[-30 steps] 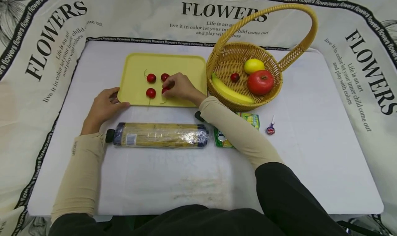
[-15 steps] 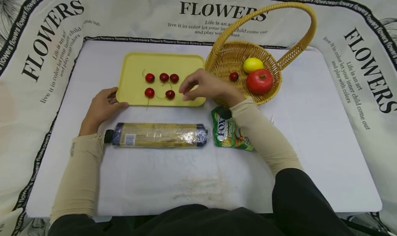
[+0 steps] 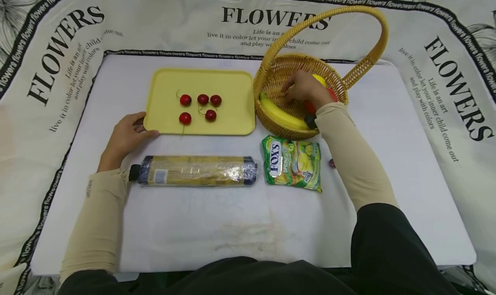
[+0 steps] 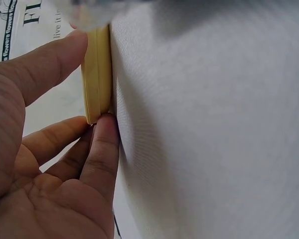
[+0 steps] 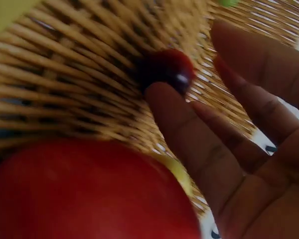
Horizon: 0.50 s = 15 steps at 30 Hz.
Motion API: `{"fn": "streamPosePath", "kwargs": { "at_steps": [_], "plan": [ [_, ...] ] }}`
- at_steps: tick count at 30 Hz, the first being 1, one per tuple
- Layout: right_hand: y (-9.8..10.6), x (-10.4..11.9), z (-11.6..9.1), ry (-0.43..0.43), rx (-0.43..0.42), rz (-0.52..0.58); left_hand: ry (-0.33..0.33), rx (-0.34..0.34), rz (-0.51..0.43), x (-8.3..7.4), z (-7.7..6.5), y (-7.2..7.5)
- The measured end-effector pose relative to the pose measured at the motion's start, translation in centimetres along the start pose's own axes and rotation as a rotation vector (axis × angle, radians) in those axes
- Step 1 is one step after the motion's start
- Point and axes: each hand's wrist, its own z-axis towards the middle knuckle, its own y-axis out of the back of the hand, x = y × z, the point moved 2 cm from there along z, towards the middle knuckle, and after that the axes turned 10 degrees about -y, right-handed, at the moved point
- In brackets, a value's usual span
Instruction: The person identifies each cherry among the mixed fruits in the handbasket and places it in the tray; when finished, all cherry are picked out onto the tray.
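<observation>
The yellow tray (image 3: 232, 92) lies flat with several red cherries (image 3: 211, 115) on it, stems attached. My left hand (image 3: 125, 135) holds its near left corner; in the left wrist view the thumb and fingertips bracket the tray's edge (image 4: 97, 74). My right hand (image 3: 306, 88) reaches down inside the wicker basket (image 3: 298, 62). In the right wrist view one fingertip is right at a dark red cherry (image 5: 172, 69), while the other digits are spread apart from it. Around this hand lie a red apple (image 5: 89, 194), a banana (image 3: 280, 114) and a lemon (image 3: 319, 79).
In front of the tray lies a long plastic-wrapped roll (image 3: 197, 171) with a dark end. A green Fox's candy bag (image 3: 292, 163) rests before the basket. A small lollipop (image 3: 332, 163) is partly hidden by the right sleeve. The basket's tall handle (image 3: 381, 32) arches above it.
My right hand has let go of a cherry on the tray, then moved right and into the basket. The candy bag is now uncovered. My left hand stays at the tray's corner.
</observation>
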Motion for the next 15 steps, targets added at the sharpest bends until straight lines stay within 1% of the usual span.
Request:
{"fn": "streamPosePath", "kwargs": {
  "at_steps": [3,4,9,12,15],
  "plan": [
    [-0.4,-0.4,0.6,-0.024,0.01,-0.047,-0.012,0.001,0.002,0.0,0.1,-0.1],
    [-0.4,-0.4,0.7,-0.019,0.007,-0.055,-0.015,-0.002,0.005,-0.1,0.1,-0.1],
    [0.0,-0.6,1.0,0.0,-0.045,-0.029,-0.026,-0.022,0.007,-0.5,0.3,0.1],
    [0.4,-1.1,0.8,0.01,-0.078,0.051,-0.027,-0.02,-0.008,-0.6,0.5,-0.2],
    [1.0,-1.8,0.0,0.042,-0.088,0.173,-0.02,-0.007,-0.01,-0.6,0.6,-0.4]
  ]
}}
